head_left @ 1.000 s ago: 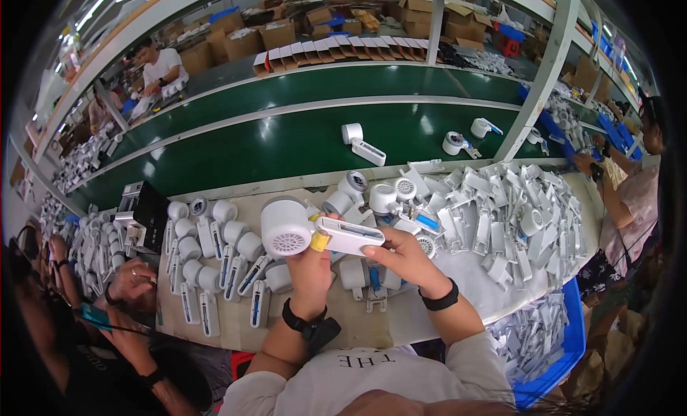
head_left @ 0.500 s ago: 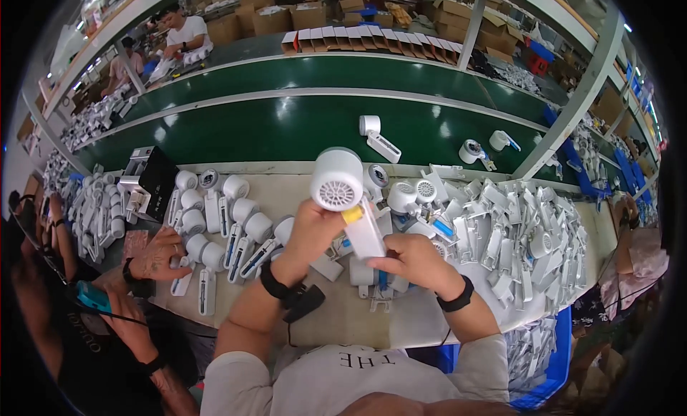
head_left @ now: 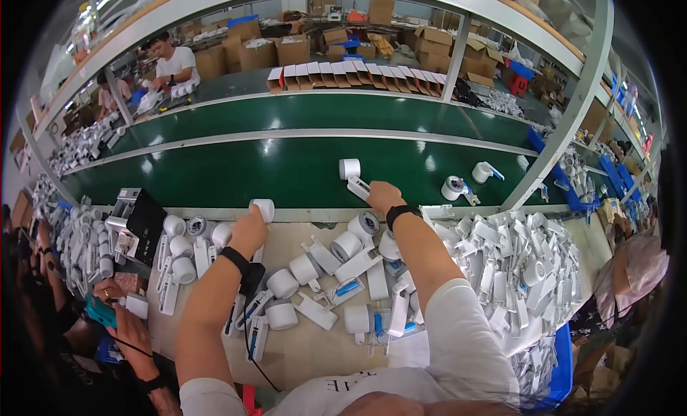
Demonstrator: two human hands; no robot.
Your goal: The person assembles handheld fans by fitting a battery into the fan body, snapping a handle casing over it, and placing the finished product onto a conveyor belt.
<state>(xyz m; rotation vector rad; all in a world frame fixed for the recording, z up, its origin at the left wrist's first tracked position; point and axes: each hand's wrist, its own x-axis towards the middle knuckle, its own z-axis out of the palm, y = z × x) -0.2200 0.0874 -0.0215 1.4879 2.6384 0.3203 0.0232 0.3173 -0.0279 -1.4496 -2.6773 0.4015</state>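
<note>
My left hand [head_left: 250, 231] reaches to the near edge of the green belt, its fingers closed on a white handheld fan whose round head [head_left: 263, 209] shows beyond them; the rest of that fan is hidden by the hand. Farther right, my right hand [head_left: 386, 195] stretches over the belt and grips the handle of another white handheld fan [head_left: 350, 169], its round head pointing away to the left. On the bench between my arms lie several fans with round white heads [head_left: 283, 283] and some opened handles showing blue parts [head_left: 348, 287].
A large heap of white casings [head_left: 526, 273] covers the right bench, above a blue bin [head_left: 562, 366]. A black box [head_left: 136, 226] stands left. Beside it a co-worker's hand [head_left: 134, 337] holds a teal tool [head_left: 100, 312]. A metal post [head_left: 565, 108] rises at right; a black cable [head_left: 250, 337] hangs near my left arm.
Both hands have parted and moved forward to the belt. The fan held up between them has gone to the left hand's side, and the right hand has taken hold of the fan on the belt.
</note>
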